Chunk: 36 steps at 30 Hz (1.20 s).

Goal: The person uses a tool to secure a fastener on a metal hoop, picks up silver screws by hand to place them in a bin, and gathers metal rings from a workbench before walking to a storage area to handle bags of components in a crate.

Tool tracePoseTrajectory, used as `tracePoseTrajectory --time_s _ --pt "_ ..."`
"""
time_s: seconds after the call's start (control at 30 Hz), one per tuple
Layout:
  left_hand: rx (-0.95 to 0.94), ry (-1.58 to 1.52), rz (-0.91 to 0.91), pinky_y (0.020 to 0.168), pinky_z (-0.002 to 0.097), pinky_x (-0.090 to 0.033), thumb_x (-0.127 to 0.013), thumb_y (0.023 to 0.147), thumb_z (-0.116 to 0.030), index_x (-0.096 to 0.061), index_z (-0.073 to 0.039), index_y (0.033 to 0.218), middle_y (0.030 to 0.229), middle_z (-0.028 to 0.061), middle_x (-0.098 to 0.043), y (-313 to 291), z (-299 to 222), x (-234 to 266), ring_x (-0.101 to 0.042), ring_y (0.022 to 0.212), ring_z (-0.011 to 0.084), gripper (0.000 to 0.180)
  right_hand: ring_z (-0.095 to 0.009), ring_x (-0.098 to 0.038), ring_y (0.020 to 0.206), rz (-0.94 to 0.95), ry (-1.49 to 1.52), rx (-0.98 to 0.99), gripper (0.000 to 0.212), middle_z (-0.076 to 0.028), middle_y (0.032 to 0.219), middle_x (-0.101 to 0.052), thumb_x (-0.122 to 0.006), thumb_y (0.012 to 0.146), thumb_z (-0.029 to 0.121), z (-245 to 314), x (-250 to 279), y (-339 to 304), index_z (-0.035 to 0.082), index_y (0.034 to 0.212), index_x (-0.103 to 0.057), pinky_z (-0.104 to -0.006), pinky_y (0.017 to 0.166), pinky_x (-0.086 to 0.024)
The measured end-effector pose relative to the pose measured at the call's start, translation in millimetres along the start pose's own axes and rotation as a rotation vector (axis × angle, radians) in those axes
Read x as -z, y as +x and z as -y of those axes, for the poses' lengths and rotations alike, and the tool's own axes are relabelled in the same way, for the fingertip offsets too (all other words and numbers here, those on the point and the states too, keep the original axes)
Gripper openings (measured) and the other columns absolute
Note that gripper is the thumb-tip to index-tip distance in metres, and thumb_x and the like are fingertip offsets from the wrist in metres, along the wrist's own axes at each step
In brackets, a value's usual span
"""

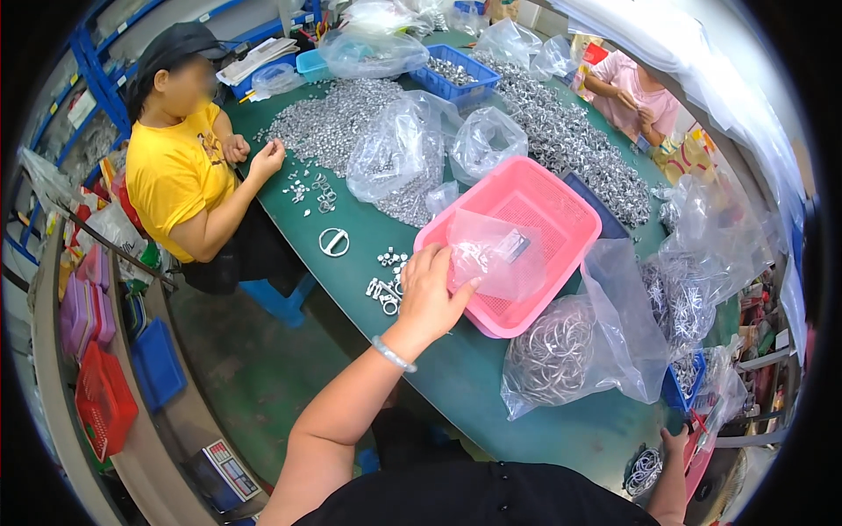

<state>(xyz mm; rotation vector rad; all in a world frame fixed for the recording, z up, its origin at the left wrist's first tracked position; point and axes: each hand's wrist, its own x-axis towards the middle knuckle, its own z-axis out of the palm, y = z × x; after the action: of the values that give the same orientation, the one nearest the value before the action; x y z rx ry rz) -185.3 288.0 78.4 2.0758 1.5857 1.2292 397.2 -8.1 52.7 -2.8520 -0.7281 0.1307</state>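
My left hand, with a pale bangle at the wrist, grips the edge of a small clear plastic bag between thumb and fingers. The bag has a small printed label and a few little pieces in it. It lies over the pink plastic basket, whose mesh bottom shows through. Far out to the lower right, my right hand is closed round something dark that I cannot make out. Close by it are a blue basket of metal parts and a bundle of metal rings.
A clear bag of metal rings lies right of the basket. Heaps of small metal parts cover the green table. A person in yellow works at the left, another in pink at the far right. Red baskets stand lower left.
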Motion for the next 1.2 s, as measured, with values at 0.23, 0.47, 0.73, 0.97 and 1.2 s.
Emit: tracePoseTrajectory --time_s 0.23,0.47,0.73,0.97,1.2 --pt "-0.032 -0.213 -0.060 0.086 0.0381 -0.038 -0.064 0.070 -0.012 -0.052 0.001 0.104 0.110 0.0194 -0.048 -49 -28 20 -0.047 0.101 0.0325 0.038 -0.034 -0.024 0.125 0.106 -0.131 -0.017 0.109 -0.022 0.137 -0.018 -0.080 0.049 0.028 -29 2 -9 0.016 0.136 -0.015 -0.0382 0.101 -0.027" --pt "-0.048 -0.403 0.103 0.079 0.0352 -0.043 -0.061 0.069 -0.003 -0.057 0.000 0.092 0.102 0.0162 -0.052 -112 -103 1 -0.051 0.092 0.0291 0.024 -0.035 -0.038 0.115 0.177 -0.057 0.209 0.096 -0.021 0.126 -0.036 -0.075 0.049 0.020 -79 -10 -15 0.007 0.131 -0.026 -0.0390 0.096 -0.034" --pt "0.122 -0.754 0.672 0.073 0.0220 -0.043 -0.049 0.081 0.004 -0.053 0.004 0.098 0.100 0.0095 -0.049 -164 -165 -63 -0.051 0.084 0.0115 0.018 -0.033 -0.036 0.118 0.013 0.107 0.304 0.083 -0.020 0.128 -0.037 -0.072 0.060 0.022 -110 28 -22 0.003 0.129 -0.030 -0.0376 0.099 -0.030" --pt "0.782 -0.849 1.412 0.071 0.0289 -0.046 -0.047 0.087 -0.013 -0.047 -0.001 0.111 0.101 0.0093 -0.055 -202 -257 -148 -0.055 0.085 0.0175 0.027 -0.038 -0.022 0.125 0.231 -0.097 0.307 0.111 -0.019 0.137 -0.020 -0.082 0.045 0.031 -136 34 -73 0.016 0.135 -0.019 -0.0494 0.099 -0.026" --pt "1.076 -0.927 1.622 0.075 0.0341 -0.046 -0.050 0.086 -0.018 -0.041 -0.003 0.116 0.103 0.0088 -0.052 -244 -315 -229 -0.053 0.088 0.0201 0.035 -0.036 -0.026 0.124 0.240 -0.242 0.509 0.106 -0.014 0.136 -0.023 -0.081 0.046 0.023 -121 37 -72 0.021 0.134 -0.021 -0.0510 0.094 -0.033"
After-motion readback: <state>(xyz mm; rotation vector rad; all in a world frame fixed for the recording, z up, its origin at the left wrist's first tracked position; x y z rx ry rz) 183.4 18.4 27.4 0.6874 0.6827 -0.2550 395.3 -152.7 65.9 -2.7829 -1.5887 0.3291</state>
